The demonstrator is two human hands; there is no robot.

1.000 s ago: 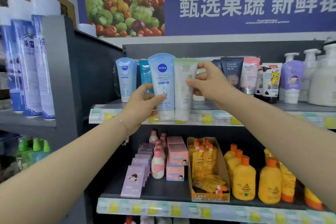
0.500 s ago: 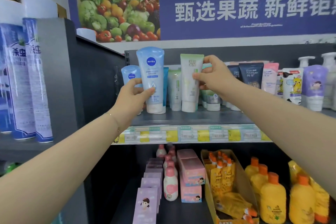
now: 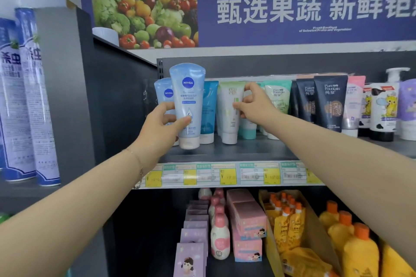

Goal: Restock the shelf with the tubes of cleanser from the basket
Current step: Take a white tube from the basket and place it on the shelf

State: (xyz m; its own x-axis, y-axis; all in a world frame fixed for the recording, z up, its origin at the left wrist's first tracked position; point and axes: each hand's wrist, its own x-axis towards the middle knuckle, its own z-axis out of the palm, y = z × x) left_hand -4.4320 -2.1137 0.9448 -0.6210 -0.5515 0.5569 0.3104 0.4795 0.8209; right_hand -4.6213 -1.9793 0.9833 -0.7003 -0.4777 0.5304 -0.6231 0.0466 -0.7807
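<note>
**Two hands, two tubes, top shelf**

Far left, tall blue-and-white spray cans stand on the neighbouring shelf unit. Next comes the left hand, with a thin bracelet on the wrist. It's wrapped around the lower half of a light blue Nivea tube, thumb across the front, cap pointing down. That tube is upright at the left front of the grey shelf. Honestly can't tell if the cap sits on the shelf or hangs just above it. Right behind it is a second Nivea tube, and just beside that a darker blue tube; the darker blue one clearly stands cap-down on the shelf.

Next over, a white tube with a green top stands cap-down on the shelf. The right hand pinches its right edge near the top, fingers curled round it.

Past that hand are pale green Pure Fountain tubes, then dark navy ones, a pink tube and a cartoon-printed tube with a black cap. Yellow price tags run along the shelf lip.

On the shelf below, left to right: purple boxes, pink bottles, pink cartons, a tray of yellow pouches and yellow bottles with orange caps.
</note>
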